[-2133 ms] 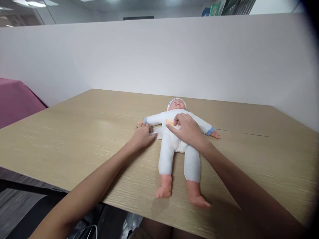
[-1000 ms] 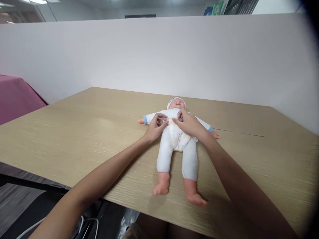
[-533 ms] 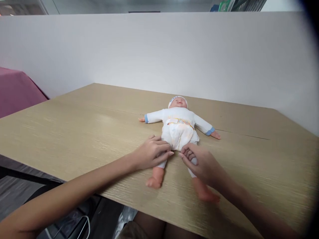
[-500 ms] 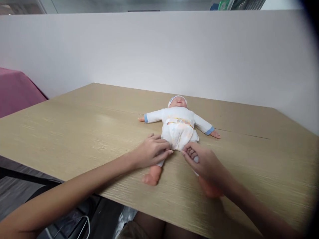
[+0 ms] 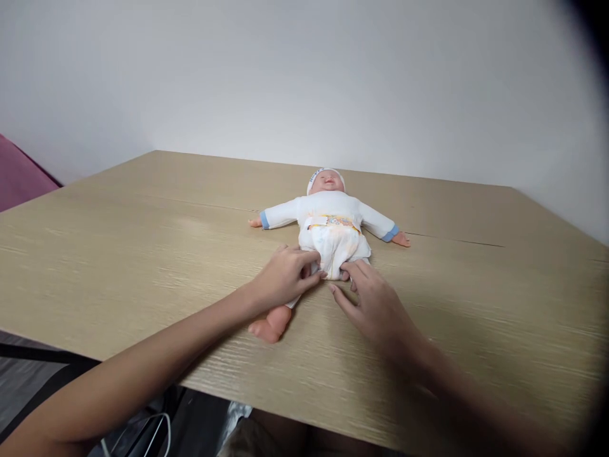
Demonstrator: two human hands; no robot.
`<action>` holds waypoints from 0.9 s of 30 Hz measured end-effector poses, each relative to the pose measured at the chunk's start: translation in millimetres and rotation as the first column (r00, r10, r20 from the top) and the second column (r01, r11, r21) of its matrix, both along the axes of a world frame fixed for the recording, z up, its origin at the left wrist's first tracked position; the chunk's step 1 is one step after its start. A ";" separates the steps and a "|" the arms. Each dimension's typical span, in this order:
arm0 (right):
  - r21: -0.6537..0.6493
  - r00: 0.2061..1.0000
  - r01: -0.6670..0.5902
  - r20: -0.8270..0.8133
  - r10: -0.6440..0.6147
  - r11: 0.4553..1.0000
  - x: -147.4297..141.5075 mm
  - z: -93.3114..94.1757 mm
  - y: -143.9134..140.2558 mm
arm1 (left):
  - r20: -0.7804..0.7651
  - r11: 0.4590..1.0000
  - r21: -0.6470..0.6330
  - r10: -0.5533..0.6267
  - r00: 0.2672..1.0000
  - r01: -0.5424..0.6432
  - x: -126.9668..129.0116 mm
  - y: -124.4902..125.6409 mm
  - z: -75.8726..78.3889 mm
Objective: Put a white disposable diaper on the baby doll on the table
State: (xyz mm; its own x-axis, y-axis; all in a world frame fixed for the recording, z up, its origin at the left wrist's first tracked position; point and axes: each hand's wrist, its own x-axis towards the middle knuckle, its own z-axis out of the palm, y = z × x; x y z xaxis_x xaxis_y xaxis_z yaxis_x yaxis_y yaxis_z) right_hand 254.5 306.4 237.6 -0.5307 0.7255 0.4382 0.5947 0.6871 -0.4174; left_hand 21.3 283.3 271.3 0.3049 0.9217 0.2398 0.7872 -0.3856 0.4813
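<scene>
Fingers of both hands had dropped from the white-suited plastic baby doll's waistband to pinch its white nappy's leg edges on the pale wooden bench.

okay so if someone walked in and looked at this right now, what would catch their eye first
A baby doll in white lies on its back, arms spread, in the middle of the wooden table, wearing a diaper. Both of the person's hands meet at the diaper's lower edge: the left hand on the doll's thigh, the right hand covering the other leg. One bare foot pokes out beneath the left wrist.
</scene>
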 end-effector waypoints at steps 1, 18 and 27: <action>0.000 1.000 0.003 -0.005 -0.003 1.000 -0.1 -0.7 -0.6 | 0.012 1.000 0.014 -0.016 1.000 0.016 -1.0 0.1 -0.7; -0.309 0.987 0.086 -0.104 -0.124 0.947 -0.5 8.1 0.4 | 0.281 0.998 0.061 -0.036 0.959 0.020 -4.8 1.5 -10.6; -0.319 0.943 0.165 -0.227 -0.245 0.933 6.2 10.3 12.2 | 0.693 0.989 -0.147 0.102 0.714 0.002 -0.8 7.1 -24.5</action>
